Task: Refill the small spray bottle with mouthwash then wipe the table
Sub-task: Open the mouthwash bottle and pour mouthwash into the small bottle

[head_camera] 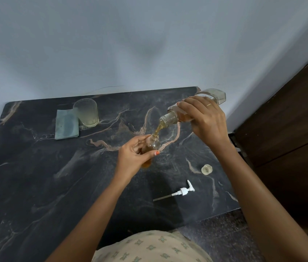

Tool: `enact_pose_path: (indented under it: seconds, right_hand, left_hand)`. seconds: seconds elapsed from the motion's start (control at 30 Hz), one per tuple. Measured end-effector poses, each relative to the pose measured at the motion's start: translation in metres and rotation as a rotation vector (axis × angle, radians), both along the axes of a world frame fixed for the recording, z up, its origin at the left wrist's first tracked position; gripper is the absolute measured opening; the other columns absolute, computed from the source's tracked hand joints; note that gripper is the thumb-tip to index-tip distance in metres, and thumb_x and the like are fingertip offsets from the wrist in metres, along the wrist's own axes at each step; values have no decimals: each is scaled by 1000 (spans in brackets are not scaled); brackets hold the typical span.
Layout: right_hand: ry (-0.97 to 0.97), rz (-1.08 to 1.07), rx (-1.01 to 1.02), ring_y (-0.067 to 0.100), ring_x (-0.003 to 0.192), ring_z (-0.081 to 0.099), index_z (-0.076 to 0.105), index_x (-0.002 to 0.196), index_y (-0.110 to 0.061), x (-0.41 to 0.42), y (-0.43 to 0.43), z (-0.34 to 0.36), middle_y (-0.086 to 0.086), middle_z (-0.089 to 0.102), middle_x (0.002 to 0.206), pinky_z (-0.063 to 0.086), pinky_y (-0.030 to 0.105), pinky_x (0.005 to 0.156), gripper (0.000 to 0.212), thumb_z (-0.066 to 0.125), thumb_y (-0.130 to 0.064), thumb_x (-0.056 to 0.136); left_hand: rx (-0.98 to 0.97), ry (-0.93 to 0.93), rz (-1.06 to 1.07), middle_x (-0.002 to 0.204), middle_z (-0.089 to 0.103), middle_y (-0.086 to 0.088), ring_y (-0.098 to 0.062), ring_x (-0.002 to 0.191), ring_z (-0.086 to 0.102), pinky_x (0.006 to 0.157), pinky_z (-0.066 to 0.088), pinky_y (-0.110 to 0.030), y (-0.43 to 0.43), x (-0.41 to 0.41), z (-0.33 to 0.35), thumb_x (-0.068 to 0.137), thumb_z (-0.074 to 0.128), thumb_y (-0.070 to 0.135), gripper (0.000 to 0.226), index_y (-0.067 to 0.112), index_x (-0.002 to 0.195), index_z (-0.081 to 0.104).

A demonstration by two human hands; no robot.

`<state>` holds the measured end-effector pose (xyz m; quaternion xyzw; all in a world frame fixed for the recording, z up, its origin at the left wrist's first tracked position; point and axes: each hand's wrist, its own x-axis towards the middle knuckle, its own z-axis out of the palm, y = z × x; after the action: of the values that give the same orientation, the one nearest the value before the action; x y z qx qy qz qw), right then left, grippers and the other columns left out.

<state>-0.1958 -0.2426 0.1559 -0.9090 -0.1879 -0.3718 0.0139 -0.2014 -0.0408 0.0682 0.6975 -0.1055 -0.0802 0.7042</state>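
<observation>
Currently we pour: our right hand point(204, 118) clamps the tilted mouthwash bottle point(196, 108), our left hand point(133, 156) grips the spray bottle point(152, 144) standing mid-table point(36, 167); the stream point(159, 128) enters its narrow neck. Risks: overtilt would widen the stream past the neck; late stopping would overflow; either wets the table near the pump point(183, 190), right of the spray bottle; the cloth point(66, 124) lies far left.
</observation>
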Motion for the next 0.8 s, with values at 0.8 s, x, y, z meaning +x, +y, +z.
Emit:
enact_pose_path:
  seconds: [0.8]
  right_hand:
    - [-16, 10, -6, 27, 86, 68, 68, 95, -6, -1, -1, 0, 8, 72, 91, 53, 36, 75, 23, 53, 4, 79]
  left_hand:
    - [-19, 9, -11, 91, 69, 16, -3, 91, 66, 77, 49, -10, -2, 0, 1, 61, 78, 3, 48, 31, 95, 62]
